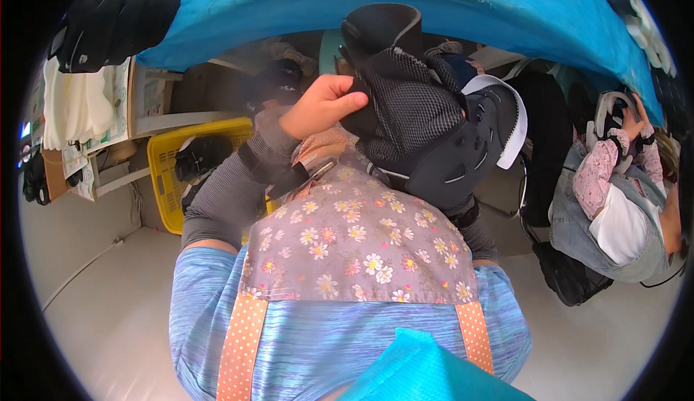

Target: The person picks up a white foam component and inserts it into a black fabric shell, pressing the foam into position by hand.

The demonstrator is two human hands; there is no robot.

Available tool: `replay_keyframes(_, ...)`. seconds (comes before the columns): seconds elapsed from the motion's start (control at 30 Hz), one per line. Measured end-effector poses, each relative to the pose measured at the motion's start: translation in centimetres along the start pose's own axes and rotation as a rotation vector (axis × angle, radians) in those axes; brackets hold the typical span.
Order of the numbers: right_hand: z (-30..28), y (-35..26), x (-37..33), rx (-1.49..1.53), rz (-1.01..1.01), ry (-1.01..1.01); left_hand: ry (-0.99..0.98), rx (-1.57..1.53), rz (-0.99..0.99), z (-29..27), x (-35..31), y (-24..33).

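Observation:
In front of my chest is a black padded piece, boot-like in shape (pixel 416 105), with grey mesh panels, a flared cuff at the top and a white-edged flap on its right. My left hand (pixel 322 108) pinches the piece's left edge between thumb and fingers. From the right, my right forearm (pixel 473 224) reaches up behind the piece, which hides that hand and its fingers. Below my left wrist, a dark thing with a shiny metallic edge (pixel 303 177) lies against the flowered apron (pixel 354 249); its kind is unclear.
A table under blue sheeting (pixel 303 11) spans the far side, with black pieces (pixel 119 22) at its left end. On the left stand a yellow crate (pixel 165 177) holding a black item and shelving with white foot-shaped pieces (pixel 76 108). At right, a co-worker (pixel 622 191) handles a greyish piece.

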State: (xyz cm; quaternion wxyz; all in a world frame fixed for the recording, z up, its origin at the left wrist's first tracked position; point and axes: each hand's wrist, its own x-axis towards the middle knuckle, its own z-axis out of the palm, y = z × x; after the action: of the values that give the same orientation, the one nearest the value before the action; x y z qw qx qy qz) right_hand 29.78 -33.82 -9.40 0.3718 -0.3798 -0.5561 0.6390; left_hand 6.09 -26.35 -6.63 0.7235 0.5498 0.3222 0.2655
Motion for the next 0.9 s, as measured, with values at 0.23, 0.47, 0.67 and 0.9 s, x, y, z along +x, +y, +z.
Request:
replay_keyframes(0.23,0.4,-1.2,-0.6,-0.033,-0.002,-0.04,0.011,0.335,-0.177,-0.4,0.6,8.1)
replay_keyframes(0.47,0.8,0.8,-0.1,-0.016,-0.025,-0.046,0.009,0.232,-0.139,1.7,1.6,9.7)
replay_keyframes(0.67,0.6,1.5,0.0,0.043,-0.016,-0.041,0.013,0.291,-0.061,2.1,2.5,9.4)
replay_keyframes(0.9,-0.5,0.8,-0.3,0.105,-0.016,-0.031,0.176,0.012,-0.234,-0.9,2.6,5.9)
